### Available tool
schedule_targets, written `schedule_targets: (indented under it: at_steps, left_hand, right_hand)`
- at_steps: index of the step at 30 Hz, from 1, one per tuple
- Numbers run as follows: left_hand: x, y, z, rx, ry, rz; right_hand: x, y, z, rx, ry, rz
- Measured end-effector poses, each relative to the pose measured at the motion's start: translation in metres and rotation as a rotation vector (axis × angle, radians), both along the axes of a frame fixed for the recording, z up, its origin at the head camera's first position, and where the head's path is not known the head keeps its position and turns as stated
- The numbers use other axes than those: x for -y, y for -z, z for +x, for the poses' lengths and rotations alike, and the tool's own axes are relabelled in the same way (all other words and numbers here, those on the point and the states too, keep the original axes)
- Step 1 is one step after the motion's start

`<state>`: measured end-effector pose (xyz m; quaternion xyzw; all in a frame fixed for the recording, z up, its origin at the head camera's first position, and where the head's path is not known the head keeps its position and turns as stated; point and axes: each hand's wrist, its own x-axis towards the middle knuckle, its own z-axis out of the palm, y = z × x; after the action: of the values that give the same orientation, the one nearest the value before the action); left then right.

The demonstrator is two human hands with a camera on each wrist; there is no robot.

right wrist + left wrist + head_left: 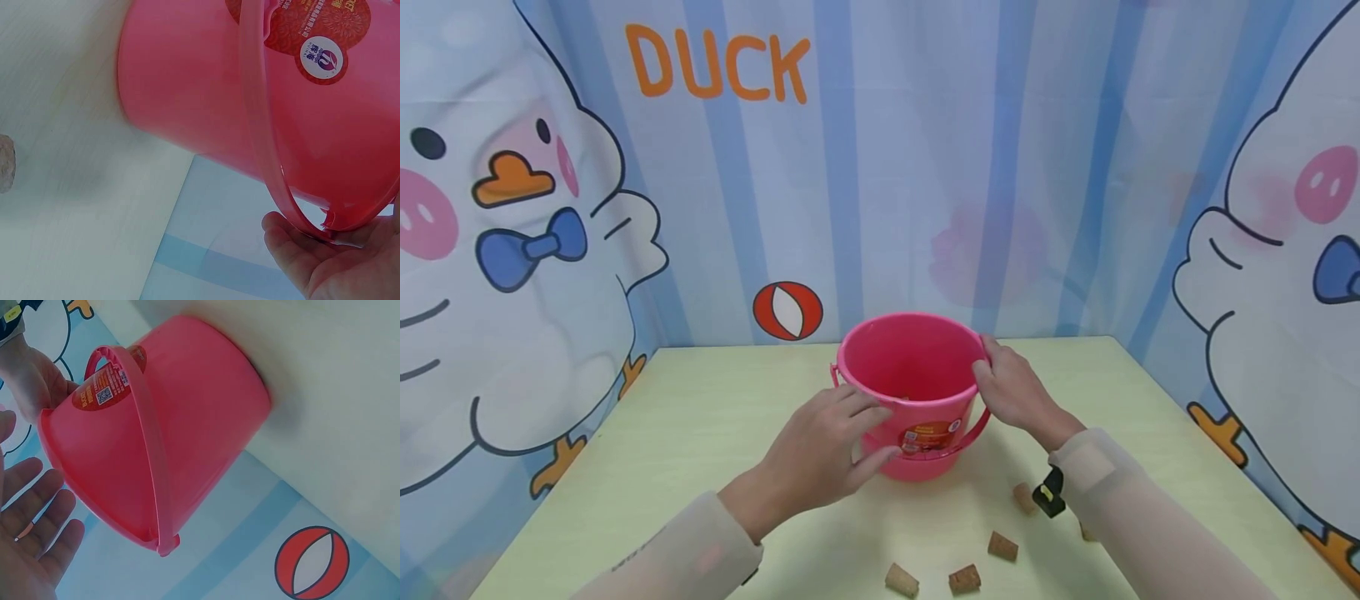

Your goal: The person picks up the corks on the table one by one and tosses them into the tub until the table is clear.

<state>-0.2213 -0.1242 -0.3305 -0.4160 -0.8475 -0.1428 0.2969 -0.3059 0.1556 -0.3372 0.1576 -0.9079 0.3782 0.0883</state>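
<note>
A pink plastic bucket (917, 350) stands upright on the table, its handle (153, 434) hanging down over the labelled side. At the bucket's right rim my right hand (1017, 387) grips the edge, thumb over the inside and fingers outside by the handle joint (328, 228). My left hand (820, 437) is at the front left of the rim with its fingers spread. In the left wrist view those fingers (47, 506) are extended, palm showing, right beside the rim. A small tan bit shows low inside the bucket.
Several corks lie on the pale table (737, 392) in front of the bucket, among them a near cork (902, 581), a darker cork (965, 579) and another cork (1003, 547). A duck-printed curtain (910, 167) closes off the back and both sides.
</note>
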Motion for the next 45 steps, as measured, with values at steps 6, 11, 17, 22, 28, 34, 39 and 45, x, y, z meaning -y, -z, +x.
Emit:
schedule_targets:
  at_steps: [6,11,17,22,28,34,39,45]
  left_hand:
    - [0.0,0.005,0.003,0.008,0.005,-0.017]
    - [0.001,0.009,0.004,0.03,0.005,-0.013]
    - [0.003,0.014,0.004,0.05,-0.015,-0.03]
    - [0.003,0.017,0.005,0.069,-0.013,-0.038]
    - [0.004,0.025,0.006,0.108,-0.013,-0.056]
    - [0.005,0.033,0.008,0.137,-0.021,-0.086]
    - [0.005,0.037,0.008,0.162,-0.018,-0.103]
    - [0.005,0.041,0.009,0.192,-0.012,-0.117]
  right_hand:
    - [0.0,0.0,0.001,-0.003,0.006,0.002]
    - [0.0,0.0,0.001,-0.006,0.003,0.001]
    - [0.0,-0.001,0.001,-0.01,0.005,0.009]
    - [-0.001,-0.001,0.001,-0.012,0.002,0.009]
    - [-0.001,0.0,0.0,-0.016,-0.004,0.003]
    - [-0.001,0.0,0.0,-0.018,-0.003,0.004]
    - [-0.001,-0.001,0.001,-0.013,-0.007,0.001]
    - [-0.001,-0.001,0.001,-0.026,-0.013,0.003]
